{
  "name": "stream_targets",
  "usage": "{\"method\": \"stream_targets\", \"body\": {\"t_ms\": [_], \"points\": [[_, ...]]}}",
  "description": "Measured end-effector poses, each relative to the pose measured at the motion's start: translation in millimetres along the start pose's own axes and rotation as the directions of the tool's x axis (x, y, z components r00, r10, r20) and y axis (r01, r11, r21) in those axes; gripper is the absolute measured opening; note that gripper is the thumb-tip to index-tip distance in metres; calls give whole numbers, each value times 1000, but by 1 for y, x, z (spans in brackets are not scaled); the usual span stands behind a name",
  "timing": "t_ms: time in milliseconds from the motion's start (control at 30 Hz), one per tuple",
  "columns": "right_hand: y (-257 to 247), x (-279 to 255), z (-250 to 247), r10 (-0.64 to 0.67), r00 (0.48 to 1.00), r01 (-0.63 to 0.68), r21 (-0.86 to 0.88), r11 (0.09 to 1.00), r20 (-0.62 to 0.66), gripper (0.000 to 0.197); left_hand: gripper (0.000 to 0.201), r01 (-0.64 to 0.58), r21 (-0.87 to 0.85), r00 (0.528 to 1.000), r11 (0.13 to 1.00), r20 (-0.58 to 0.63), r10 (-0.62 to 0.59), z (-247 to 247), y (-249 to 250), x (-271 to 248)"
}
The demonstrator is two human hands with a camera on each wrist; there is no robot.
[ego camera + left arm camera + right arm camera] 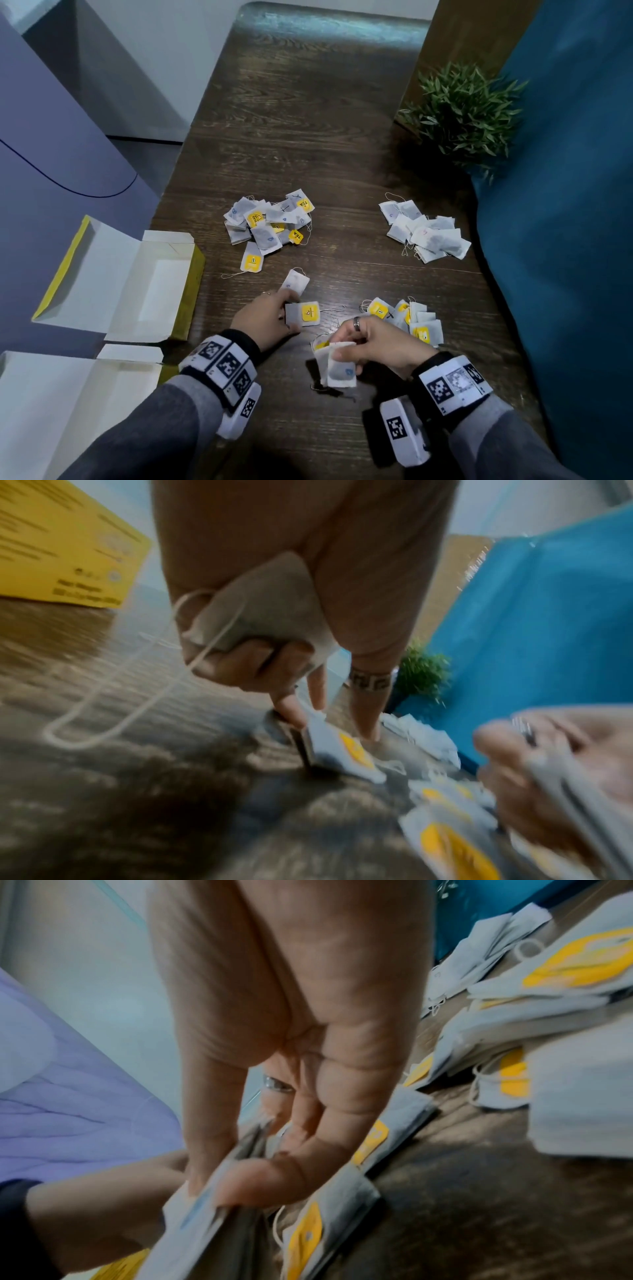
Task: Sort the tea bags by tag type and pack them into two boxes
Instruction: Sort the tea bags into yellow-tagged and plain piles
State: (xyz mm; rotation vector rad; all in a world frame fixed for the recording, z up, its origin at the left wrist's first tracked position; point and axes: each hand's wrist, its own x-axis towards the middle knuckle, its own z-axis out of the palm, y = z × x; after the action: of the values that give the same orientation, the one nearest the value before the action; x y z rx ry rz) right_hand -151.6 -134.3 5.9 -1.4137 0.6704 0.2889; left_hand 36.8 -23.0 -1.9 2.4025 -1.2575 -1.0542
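Observation:
My left hand [274, 313] pinches a yellow-tagged tea bag [303, 313] at its fingertips. In the left wrist view, that hand [329, 723] also curls its other fingers round a plain grey tea bag [267, 607] in the palm, string dangling. Low over the table, my right hand [356, 342] grips a small stack of tea bags [339, 368], the front one with a blue mark. A mixed pile [270, 222] lies mid-table, a pale-tag pile [424, 229] at the right, and a yellow-tag pile [411, 318] beside my right hand. An open yellow box [137, 281] lies at the left.
A second open box [68, 394] lies at the lower left. A potted green plant [466, 113] stands at the far right. A blue cushion [565, 240] runs along the table's right edge, and a purple surface [51, 137] rises at the left.

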Motion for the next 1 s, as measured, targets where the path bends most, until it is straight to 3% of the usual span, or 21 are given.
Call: {"method": "stream_targets", "body": {"t_ms": [67, 167, 267, 367, 433, 533, 600, 700, 767, 867, 933, 1000], "points": [[-2, -2, -7, -1, 999, 2, 40, 999, -42, 8, 31, -2, 58, 1000, 998, -6, 2, 6, 0, 2], [-4, -8, -22, -27, 987, 44, 109, 993, -157, 10, 21, 13, -25, 1000, 1000, -19, -13, 4, -1, 0], [-4, -14, -36, -52, 967, 101, 188, 977, -250, 9, 22, -86, -180, 971, 980, -237, 42, -10, 5, -1], [-1, -16, -46, -50, 939, 139, 244, 960, -340, 14, 28, -172, -140, 912, 975, -397, 104, -21, 9, 5], [0, -15, -50, -41, 920, 150, 255, 955, -389, 15, 35, -171, -158, 948, 973, -296, 118, -24, 5, 10], [1, -13, -53, -33, 911, 155, 266, 952, -412, 17, 46, -156, -217, 987, 964, -1, 159, -28, -6, 14], [4, -13, -54, -22, 911, 146, 271, 951, -412, 15, 46, -150, -332, 989, 931, -31, 148, -30, -9, 14], [8, -13, -56, -10, 899, 144, 273, 951, -438, 11, 29, -121, -475, 974, 871, -228, 11, -31, -8, 19], [8, -13, -58, 0, 877, 152, 277, 949, -480, 12, 36, -45, -414, 957, 909, -278, -79, -30, -10, 25], [4, -12, -62, 11, 848, 179, 306, 935, -530, 12, 61, 49, -128, 987, 991, -145, -67, -21, -14, 31], [-1, -12, -69, 6, 820, 220, 324, 920, -573, 10, 57, 85, 13, 994, 996, -66, -84, -17, -13, 34], [-6, -14, -82, 9, 772, 274, 345, 898, -635, 8, 38, 104, 36, 994, 994, -19, -103, -17, -10, 36]]}}
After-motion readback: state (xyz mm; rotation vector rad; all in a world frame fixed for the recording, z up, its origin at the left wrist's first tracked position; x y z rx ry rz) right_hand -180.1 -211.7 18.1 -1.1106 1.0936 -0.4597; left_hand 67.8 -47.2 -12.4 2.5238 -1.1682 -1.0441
